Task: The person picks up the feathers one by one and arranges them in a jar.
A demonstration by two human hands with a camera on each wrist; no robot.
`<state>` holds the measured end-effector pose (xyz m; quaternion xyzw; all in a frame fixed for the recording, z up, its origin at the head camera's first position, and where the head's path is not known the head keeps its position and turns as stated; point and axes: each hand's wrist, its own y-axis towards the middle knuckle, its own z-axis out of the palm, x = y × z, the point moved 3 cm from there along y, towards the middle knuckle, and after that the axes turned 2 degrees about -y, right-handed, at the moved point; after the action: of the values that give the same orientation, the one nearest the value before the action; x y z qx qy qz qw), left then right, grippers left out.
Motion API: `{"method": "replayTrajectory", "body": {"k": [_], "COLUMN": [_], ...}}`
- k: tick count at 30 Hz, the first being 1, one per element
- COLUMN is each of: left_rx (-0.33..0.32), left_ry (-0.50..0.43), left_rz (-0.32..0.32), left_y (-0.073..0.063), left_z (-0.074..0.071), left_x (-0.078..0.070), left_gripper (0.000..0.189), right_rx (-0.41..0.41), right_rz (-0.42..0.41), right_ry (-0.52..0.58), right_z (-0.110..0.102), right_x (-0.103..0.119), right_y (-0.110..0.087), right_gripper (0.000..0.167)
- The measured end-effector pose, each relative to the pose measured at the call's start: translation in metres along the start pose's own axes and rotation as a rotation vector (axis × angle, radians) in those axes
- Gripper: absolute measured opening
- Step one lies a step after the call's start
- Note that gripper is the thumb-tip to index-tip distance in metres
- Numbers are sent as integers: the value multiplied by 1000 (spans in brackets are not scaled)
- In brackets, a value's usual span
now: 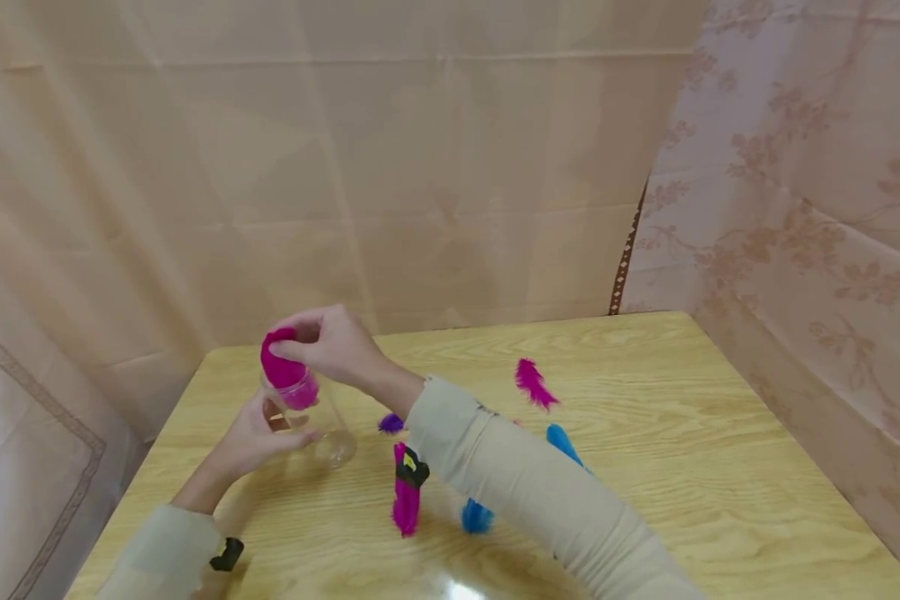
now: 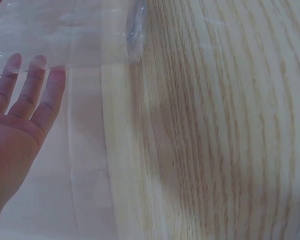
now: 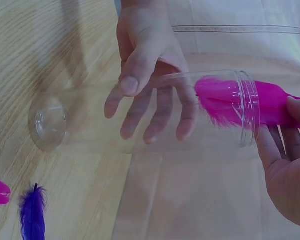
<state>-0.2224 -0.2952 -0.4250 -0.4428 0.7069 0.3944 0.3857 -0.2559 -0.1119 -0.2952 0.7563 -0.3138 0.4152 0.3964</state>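
Note:
My left hand [image 1: 258, 437] grips a clear plastic jar [image 1: 332, 427] round its side, thumb on one side and fingers on the other. The jar is tilted, its open mouth towards my right hand [image 1: 336, 346]. Between thumb and fingers, my right hand pinches a bright pink feather [image 1: 279, 360]. In the right wrist view the fluffy end of the pink feather [image 3: 217, 97] is inside the jar [image 3: 84, 120], past the threaded rim, while the other end sticks out. The left wrist view shows fingertips of the left hand [image 2: 19, 120] against the jar wall [image 2: 79, 30].
On the wooden table [image 1: 645, 500] lie a purple feather [image 1: 391, 423], a pink feather [image 1: 405, 504] near the right forearm, another pink feather [image 1: 534, 383] farther back, and blue feathers [image 1: 477, 517] partly behind the right sleeve. Curtains [image 1: 420, 167] hang behind the table.

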Motion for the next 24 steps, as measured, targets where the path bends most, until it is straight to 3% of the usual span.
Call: {"method": "replayTrajectory", "body": {"k": [17, 24], "left_rx": [3, 3], "left_ry": [23, 35], "left_rz": [9, -4], "left_y": [-2, -4], "left_z": [0, 0], "left_x": [-3, -3], "left_gripper": [69, 70], "right_rx": [49, 56], "right_rz": [-20, -13], "right_ry": [-97, -72], "right_z": [3, 5], "right_x": [0, -1], "right_y": [-2, -3], "right_gripper": [16, 16]}}
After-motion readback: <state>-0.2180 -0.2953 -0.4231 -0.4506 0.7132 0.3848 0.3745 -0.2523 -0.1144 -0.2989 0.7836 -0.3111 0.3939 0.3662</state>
